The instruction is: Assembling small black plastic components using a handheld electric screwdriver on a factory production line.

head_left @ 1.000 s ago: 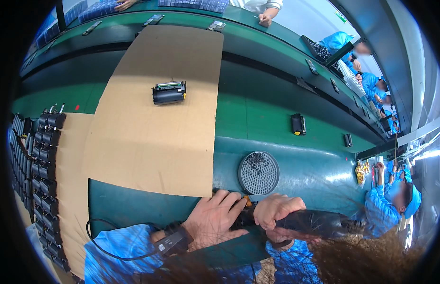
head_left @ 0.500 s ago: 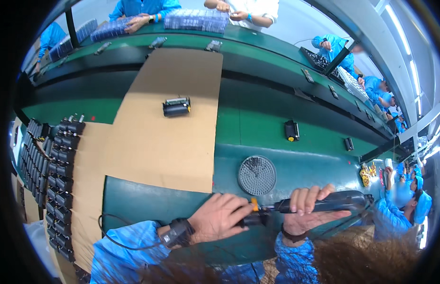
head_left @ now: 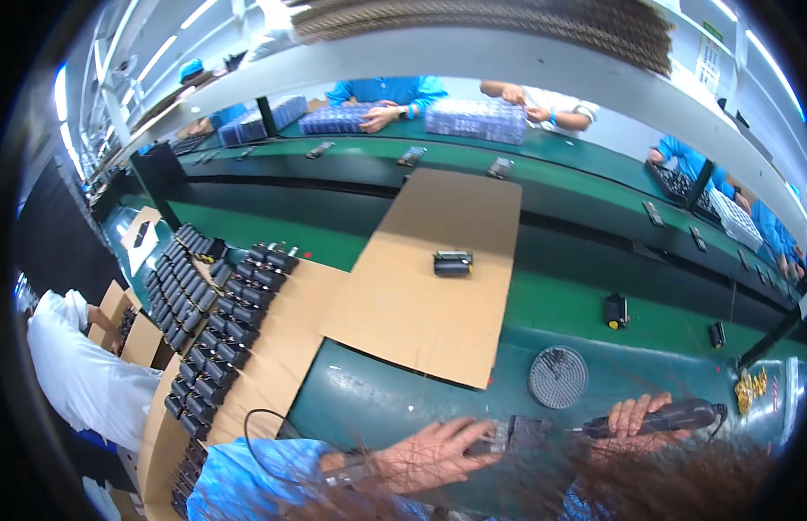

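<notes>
My right hand (head_left: 633, 421) is wrapped round a black electric screwdriver (head_left: 677, 418) lying level, its bit pointing left. The bit ends close to a black plastic unit (head_left: 529, 431); loose hair partly hides whether they touch. At the unit's left end, the fingers of my left hand (head_left: 434, 453) hold it by a greyish part. Just beyond the screwdriver's bit sits a round grey dish (head_left: 559, 378) with a dimpled surface and small dark screws heaped on it.
A brown cardboard sheet (head_left: 421, 321) carries one black unit (head_left: 453, 264). Rows of black units (head_left: 217, 347) stand at left. Two more units (head_left: 616, 311) lie on the green belt. Yellow-orange parts (head_left: 751, 388) lie at right. A person in white (head_left: 82, 365) bends at left; others work across the line.
The view has swung left and up, so the scene sits lower and further right. The unit has turned, showing a dark flat face, and the orange piece at its end no longer shows.
</notes>
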A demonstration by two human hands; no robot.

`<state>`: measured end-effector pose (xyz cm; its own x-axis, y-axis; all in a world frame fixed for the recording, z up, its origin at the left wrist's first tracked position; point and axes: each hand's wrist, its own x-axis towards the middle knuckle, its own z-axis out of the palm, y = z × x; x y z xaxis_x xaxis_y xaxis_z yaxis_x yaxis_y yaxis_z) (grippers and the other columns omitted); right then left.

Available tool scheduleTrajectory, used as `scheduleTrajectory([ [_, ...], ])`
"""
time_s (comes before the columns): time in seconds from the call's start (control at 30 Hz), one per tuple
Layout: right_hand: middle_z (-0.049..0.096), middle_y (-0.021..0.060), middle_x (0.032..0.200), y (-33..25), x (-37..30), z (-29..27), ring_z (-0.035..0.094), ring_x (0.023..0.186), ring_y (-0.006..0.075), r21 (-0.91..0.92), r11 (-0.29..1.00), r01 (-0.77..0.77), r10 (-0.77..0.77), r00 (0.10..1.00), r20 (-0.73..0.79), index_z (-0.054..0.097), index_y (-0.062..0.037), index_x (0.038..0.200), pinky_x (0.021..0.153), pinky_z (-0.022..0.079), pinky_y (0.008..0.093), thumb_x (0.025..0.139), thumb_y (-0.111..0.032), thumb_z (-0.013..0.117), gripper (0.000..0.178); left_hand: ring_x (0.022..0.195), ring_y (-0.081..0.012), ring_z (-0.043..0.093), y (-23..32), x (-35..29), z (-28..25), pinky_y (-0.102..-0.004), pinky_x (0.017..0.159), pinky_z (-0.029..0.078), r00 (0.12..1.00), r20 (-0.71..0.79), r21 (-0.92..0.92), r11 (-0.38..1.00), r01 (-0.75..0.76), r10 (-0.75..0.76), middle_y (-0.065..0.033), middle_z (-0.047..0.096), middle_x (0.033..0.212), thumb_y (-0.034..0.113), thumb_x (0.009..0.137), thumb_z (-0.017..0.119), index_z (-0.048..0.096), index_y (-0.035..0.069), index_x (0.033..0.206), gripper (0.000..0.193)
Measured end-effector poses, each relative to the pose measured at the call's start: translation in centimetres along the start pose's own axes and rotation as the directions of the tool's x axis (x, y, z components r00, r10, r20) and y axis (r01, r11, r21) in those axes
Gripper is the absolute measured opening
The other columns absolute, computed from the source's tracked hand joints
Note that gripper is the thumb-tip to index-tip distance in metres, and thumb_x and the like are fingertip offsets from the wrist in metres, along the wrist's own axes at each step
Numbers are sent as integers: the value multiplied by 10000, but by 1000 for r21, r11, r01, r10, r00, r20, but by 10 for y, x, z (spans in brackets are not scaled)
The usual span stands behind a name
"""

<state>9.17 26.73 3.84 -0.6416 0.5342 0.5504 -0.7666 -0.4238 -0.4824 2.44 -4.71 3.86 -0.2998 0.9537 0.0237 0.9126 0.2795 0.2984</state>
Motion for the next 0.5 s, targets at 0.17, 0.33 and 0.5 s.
scheduleTrajectory([
  [0.17,445,13,608,8,0,-4,446,437,107,9,999,-40,40,999,-24,464,-79,987,402,409,256,1002,-731,407,655,1398,-403,440,3,-12,-1,-487,1129,441,997,56,3,998,-57,57,-211,310,1618,183,960,522,437,213,1536,583],
  [0.33,456,23,622,4,-2,-22,452,436,100,-54,998,32,-33,999,-25,461,-77,999,394,421,245,1024,-701,402,627,1341,-426,474,-23,-42,-69,-455,1131,434,921,-221,-359,905,229,-321,-220,467,1438,102,847,740,508,101,1436,632],
  [0.5,459,26,613,1,-9,-4,456,430,103,-91,996,3,-24,972,-235,456,-73,990,388,424,250,1024,-710,384,642,1208,-398,588,-161,-96,-87,-449,1000,517,464,-690,-250,785,567,-555,-184,548,1328,204,840,783,584,62,1322,540],
])
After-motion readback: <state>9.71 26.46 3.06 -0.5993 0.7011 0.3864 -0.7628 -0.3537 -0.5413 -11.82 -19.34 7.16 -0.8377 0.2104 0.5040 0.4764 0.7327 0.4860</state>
